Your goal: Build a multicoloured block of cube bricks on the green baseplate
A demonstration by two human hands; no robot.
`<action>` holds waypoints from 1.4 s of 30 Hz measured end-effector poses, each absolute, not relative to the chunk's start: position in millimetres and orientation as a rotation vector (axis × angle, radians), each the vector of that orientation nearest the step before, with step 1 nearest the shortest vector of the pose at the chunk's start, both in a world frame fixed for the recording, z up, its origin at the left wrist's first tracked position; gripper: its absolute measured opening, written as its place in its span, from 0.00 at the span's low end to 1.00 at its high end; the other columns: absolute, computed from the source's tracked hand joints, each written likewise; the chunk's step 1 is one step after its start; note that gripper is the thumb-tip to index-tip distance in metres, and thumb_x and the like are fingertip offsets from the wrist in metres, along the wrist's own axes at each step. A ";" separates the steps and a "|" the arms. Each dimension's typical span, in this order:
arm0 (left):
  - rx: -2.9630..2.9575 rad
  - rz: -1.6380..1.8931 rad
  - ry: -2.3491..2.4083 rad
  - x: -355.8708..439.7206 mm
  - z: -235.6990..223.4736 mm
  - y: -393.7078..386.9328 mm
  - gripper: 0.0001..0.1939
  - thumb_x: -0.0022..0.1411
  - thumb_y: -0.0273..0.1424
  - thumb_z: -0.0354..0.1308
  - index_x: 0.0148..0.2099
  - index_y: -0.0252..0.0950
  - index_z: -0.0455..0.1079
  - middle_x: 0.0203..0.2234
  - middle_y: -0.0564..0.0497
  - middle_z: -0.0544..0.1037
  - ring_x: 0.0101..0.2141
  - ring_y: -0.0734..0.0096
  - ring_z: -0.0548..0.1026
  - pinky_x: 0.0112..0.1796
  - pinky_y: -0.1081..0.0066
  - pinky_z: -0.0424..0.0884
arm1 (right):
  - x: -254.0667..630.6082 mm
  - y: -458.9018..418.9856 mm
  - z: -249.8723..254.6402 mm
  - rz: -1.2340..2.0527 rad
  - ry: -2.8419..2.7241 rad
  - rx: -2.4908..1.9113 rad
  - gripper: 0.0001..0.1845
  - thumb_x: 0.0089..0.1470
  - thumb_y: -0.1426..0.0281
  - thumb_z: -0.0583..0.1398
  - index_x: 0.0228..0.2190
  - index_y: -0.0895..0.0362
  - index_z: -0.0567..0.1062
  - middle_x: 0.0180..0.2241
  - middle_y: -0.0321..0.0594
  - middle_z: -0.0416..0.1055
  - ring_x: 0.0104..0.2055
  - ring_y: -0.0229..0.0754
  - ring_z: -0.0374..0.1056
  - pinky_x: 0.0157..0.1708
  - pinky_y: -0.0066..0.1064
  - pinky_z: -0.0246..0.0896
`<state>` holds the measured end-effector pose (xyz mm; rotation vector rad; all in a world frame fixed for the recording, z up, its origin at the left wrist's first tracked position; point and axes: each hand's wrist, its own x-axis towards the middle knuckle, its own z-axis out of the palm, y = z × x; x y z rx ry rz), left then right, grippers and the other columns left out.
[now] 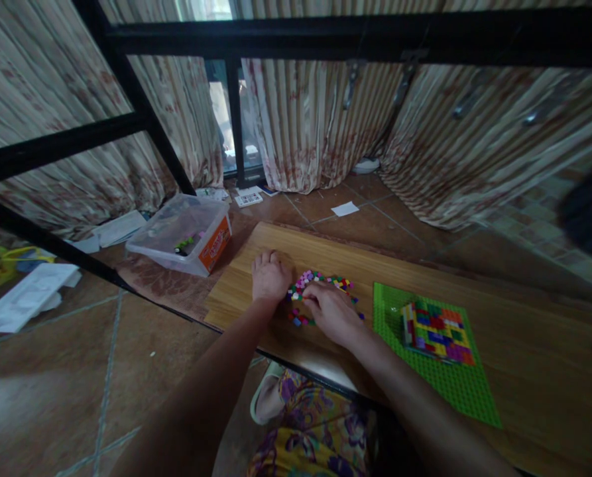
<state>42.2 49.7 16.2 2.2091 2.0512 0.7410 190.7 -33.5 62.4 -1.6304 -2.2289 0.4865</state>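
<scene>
A pile of small toy bricks (306, 279) in pink, red, green, yellow, white and blue lies on the wooden table. My left hand (270, 278) rests palm down on the wood at the pile's left edge, fingers forward, holding nothing that I can see. Over the pile's near side is my right hand (333, 311), its thumb and fingers pinched together among the bricks; what is between the fingertips is too small to make out. To the right, a green baseplate (445, 387) carries a block-shaped build of multicoloured bricks (437, 331).
The wooden table (534, 358) stretches right. On the tiled floor beyond its left end stands a clear plastic box (176, 228) with an orange label and a few pieces inside. Black metal bars (296, 41) cross above, before striped curtains (305, 126). White paper (345, 209) lies behind the table.
</scene>
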 end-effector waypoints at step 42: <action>2.711 0.920 0.899 31.2 26.7 27.3 0.10 0.62 0.36 0.53 0.32 0.38 0.71 0.28 0.51 0.76 0.32 0.71 0.71 0.50 0.60 0.60 | 169.9 -9.4 28.4 0.970 -1.030 -1.445 0.16 0.46 0.58 0.60 0.31 0.57 0.78 0.29 0.39 0.76 0.26 0.40 0.69 0.22 0.29 0.62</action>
